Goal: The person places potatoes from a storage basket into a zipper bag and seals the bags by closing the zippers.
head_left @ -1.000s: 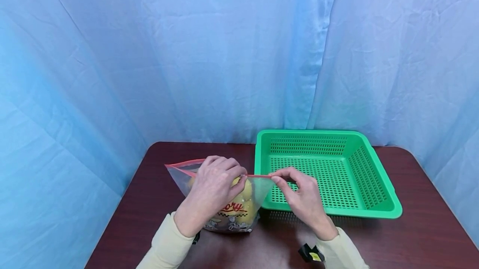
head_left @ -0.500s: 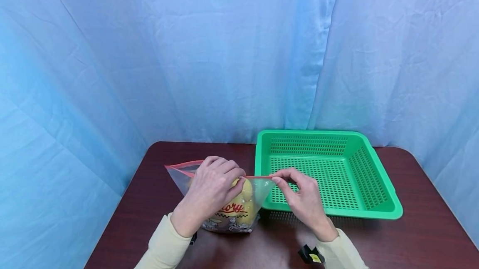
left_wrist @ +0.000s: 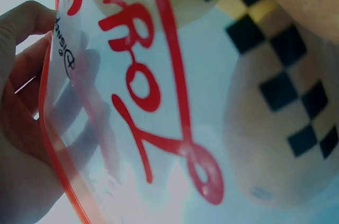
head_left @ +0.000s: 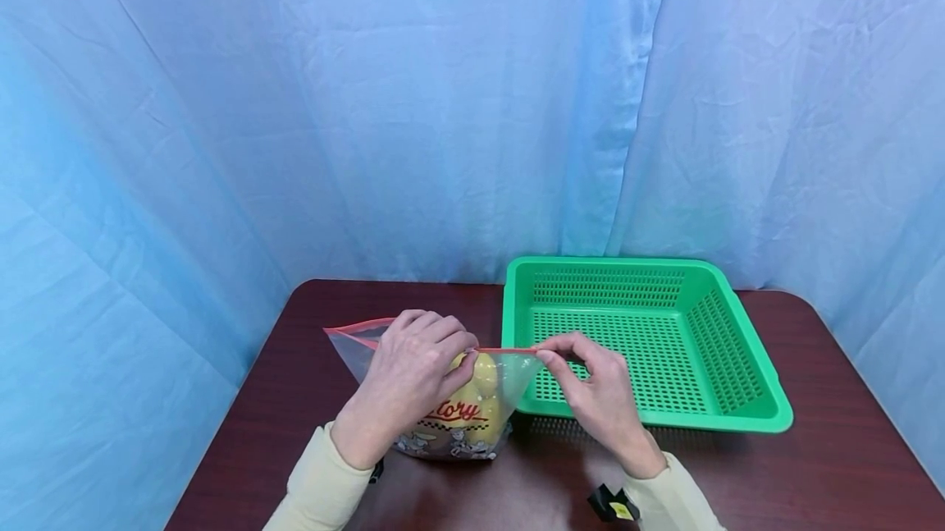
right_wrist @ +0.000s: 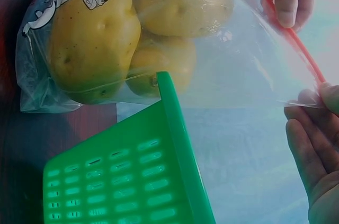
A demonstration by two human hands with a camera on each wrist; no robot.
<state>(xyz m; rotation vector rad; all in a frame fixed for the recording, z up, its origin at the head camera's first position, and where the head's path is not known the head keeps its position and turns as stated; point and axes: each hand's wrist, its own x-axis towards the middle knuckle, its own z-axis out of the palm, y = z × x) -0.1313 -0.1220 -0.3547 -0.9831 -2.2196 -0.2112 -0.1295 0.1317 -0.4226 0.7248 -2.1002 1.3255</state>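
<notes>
A clear zip bag (head_left: 508, 371) with a red seal and printed cartoon figures stands on the table, holding several yellow potatoes (right_wrist: 92, 46). My left hand (head_left: 409, 363) pinches the red seal (head_left: 502, 350) near its middle between thumb and fingers. At the right corner of that seal, the thumb and index finger of my right hand (head_left: 596, 383) grip the edge. Between the two hands the seal runs straight with its lips together. Left of my left hand, the mouth gapes into a pointed corner. My left hand covers part of the bag's front in the head view.
A green perforated basket (head_left: 749, 326) stands right behind my right hand, its near left side close to the bag. The dark red wooden table (head_left: 273, 400) has rounded back corners. Pale blue curtains (head_left: 458, 104) hang around it at the back and sides.
My left hand has slid slightly left along the red seal, leaving a little more of the joined strip in view. The right hand stays at the bag's corner.
</notes>
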